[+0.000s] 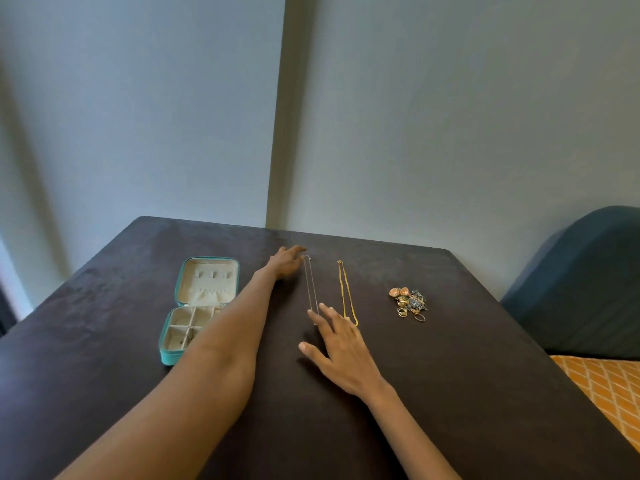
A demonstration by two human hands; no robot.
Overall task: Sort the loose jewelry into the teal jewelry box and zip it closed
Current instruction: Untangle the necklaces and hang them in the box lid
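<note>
The teal jewelry box (207, 261) lies open on the left of the dark table (450, 375), cream lid pocket at the back, small compartments in front. A thin silver chain (310, 285) lies stretched straight beside it. My left hand (287, 261) reaches to the chain's far end, fingertips at its clasp. My right hand (341, 339) rests flat with fingers spread, fingertips at the chain's near end. A gold chain (345, 292) lies parallel to the right. Further right sits a pile of earrings and rings (410, 303). My left forearm hides part of the box.
Grey walls stand right behind the table's far edge. A blue upholstered chair back (581, 282) and an orange patterned cushion (602, 386) sit off the table's right side.
</note>
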